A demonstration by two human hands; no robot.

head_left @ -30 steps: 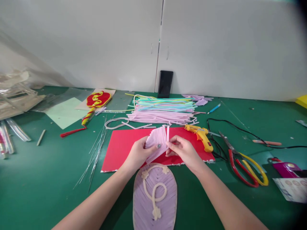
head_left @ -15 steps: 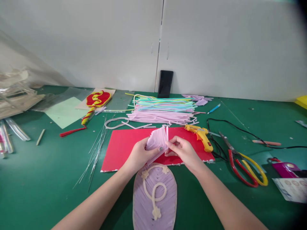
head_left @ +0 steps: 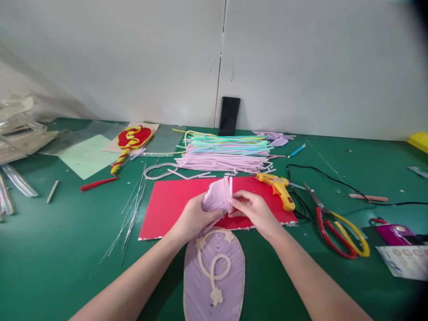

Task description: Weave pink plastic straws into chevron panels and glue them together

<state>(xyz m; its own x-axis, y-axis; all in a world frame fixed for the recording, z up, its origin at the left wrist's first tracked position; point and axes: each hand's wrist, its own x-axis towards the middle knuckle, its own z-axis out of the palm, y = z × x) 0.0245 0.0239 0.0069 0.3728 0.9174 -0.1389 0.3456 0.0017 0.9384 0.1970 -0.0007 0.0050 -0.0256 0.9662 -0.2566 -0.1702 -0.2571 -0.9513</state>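
Note:
My left hand (head_left: pixel 193 218) is closed on a fan-shaped pink panel (head_left: pixel 216 195) of pipe cleaners laid side by side, its thumb on the front. At the panel's right edge, my right hand (head_left: pixel 251 209) pinches an upright pale pink pipe cleaner (head_left: pixel 230 187) between thumb and fingers. The pipe cleaner's lower end is hidden by the fingers. Both hands are over a red board (head_left: pixel 167 200) with a ragged front edge. Just below them lies a lilac oval panel (head_left: pixel 230 276) of pipe cleaners, with a cream border, a looped cream stem and small cream flowers.
Behind the board lies a heap of pastel pipe cleaners (head_left: pixel 224 161). A yellow glue gun (head_left: pixel 281 191) rests on the board's right end, beside scissors (head_left: pixel 334 227). Thin wires (head_left: pixel 132 218) and a red-and-yellow fan (head_left: pixel 135 137) lie left. A phone (head_left: pixel 229 116) leans against the wall.
The whole view has slid slightly left. Both hands keep nearly the same hold on the pink panel and the pipe cleaner at its edge, with only small finger shifts.

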